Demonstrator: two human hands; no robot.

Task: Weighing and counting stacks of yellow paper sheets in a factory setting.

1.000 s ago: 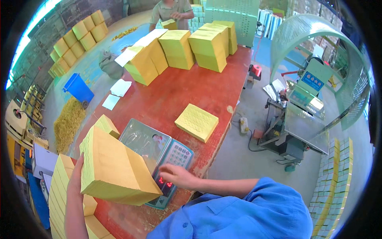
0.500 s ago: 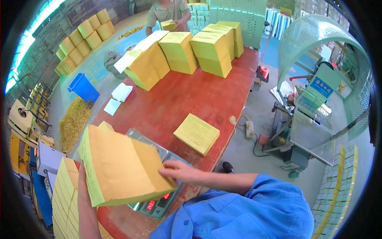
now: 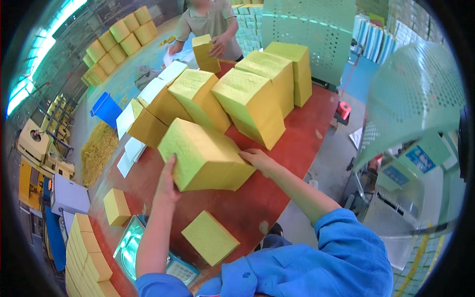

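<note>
My left hand (image 3: pixel 169 182) and my right hand (image 3: pixel 258 161) hold a thick stack of yellow paper (image 3: pixel 203 157) between them, tilted above the red table (image 3: pixel 269 195). The left palm supports its near left end, while the right fingers press against its right end. Just beyond it stands a row of similar yellow paper stacks (image 3: pixel 250 106). Nearer to me, a flat yellow paper block (image 3: pixel 210 238) lies on the table. A digital scale with a shiny pan (image 3: pixel 129 247) sits beneath my left forearm, partly hidden, with a small yellow block (image 3: pixel 117 208) beside it.
Across the table a person (image 3: pixel 210 24) handles another yellow stack (image 3: pixel 203 53). White sheets (image 3: pixel 131 154) lie at the left edge. More stacks (image 3: pixel 89 247) stand at lower left. A machine with a perforated guard (image 3: pixel 415 89) is to the right; a blue bin (image 3: pixel 105 110) stands on the floor.
Both hands have carried the paper stack from over the scale, away from me and to the right, close to the row. The person opposite has raised a yellow stack upright.
</note>
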